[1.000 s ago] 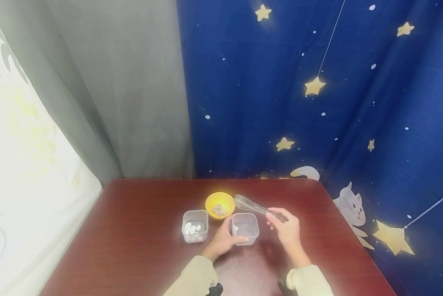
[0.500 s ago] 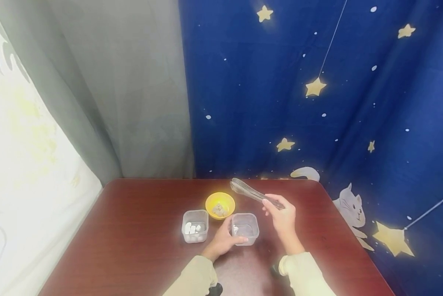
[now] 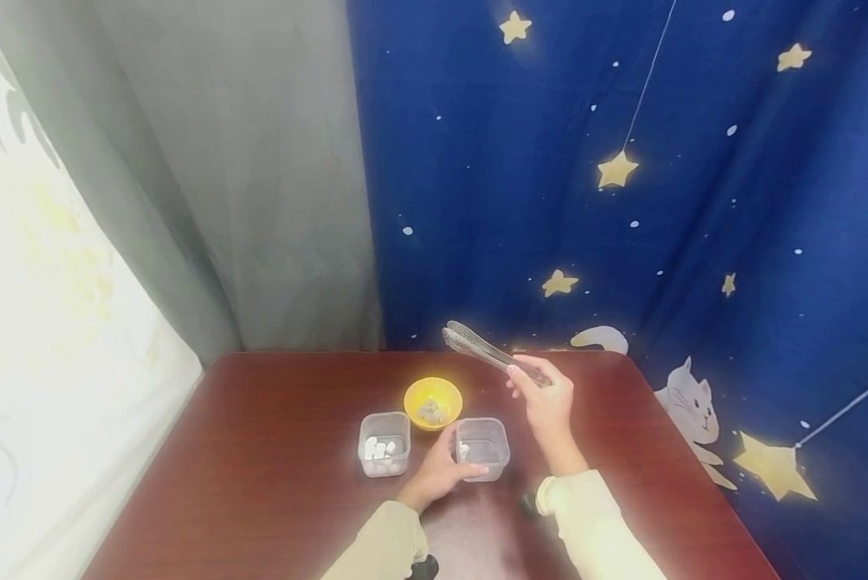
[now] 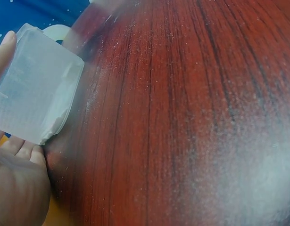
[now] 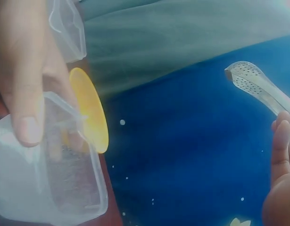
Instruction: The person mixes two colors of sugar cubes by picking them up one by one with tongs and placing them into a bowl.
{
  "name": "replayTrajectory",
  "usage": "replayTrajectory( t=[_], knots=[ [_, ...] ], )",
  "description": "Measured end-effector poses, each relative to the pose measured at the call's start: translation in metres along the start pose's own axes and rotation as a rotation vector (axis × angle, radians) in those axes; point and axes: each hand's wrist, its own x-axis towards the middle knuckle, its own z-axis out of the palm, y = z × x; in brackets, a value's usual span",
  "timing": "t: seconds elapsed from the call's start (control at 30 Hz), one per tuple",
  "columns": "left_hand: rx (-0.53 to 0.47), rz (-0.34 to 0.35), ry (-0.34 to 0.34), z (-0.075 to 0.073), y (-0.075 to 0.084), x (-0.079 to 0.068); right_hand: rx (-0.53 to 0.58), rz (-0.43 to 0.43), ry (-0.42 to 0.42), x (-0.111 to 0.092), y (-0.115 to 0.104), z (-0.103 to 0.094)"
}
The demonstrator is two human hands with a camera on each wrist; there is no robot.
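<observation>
My left hand (image 3: 435, 470) grips a clear square plastic container (image 3: 488, 466), thumb over the near side and fingers around its left side. A little white lies inside at the left. My right hand (image 3: 547, 400) holds metal tongs (image 3: 480, 345) by the handle end, raised above the far part of the table. In the right wrist view the perforated tong heads (image 5: 248, 77) are close together, with a small brownish patch at the tip; I cannot tell if it is a held piece. A yellow bowl (image 3: 413, 390) behind the left hand contains several greyish chunks.
A second clear container (image 3: 396, 420) with several white pieces stands left of the left hand, near the bowl. The reddish-brown table (image 3: 281, 483) ends at a grey curtain (image 3: 296, 201) and a blue star-patterned curtain (image 3: 477, 201).
My right hand has lifted the tongs up and away to the far left, from beside the bowl to above the table's far edge. The left hand and container stay in place.
</observation>
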Motion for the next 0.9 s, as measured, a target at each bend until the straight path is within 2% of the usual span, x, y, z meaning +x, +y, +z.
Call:
replayTrajectory(
  t=[0.17, 0.3, 0.4, 0.53, 0.73, 0.9],
  knots=[
    [-0.018, 0.002, 0.009, 0.000, 0.004, -0.002, 0.012, -0.021, -0.011, 0.003, -0.002, 0.003],
    [-0.043, 0.008, 0.002, -0.001, 0.021, -0.008, 0.007, -0.020, -0.015, 0.002, 0.000, 0.002],
    [-0.028, 0.009, 0.000, -0.001, 0.017, -0.006, -0.010, 0.001, -0.018, 0.000, 0.004, -0.003],
    [-0.004, 0.009, 0.007, 0.001, -0.003, 0.002, -0.030, 0.035, -0.033, -0.005, 0.009, -0.009],
    [0.006, 0.018, 0.005, 0.002, -0.002, 0.002, -0.036, 0.066, -0.094, -0.012, 0.016, -0.019],
    [0.027, 0.010, 0.016, 0.001, 0.002, 0.000, -0.085, 0.090, -0.128, -0.015, 0.019, -0.028]
  ],
)
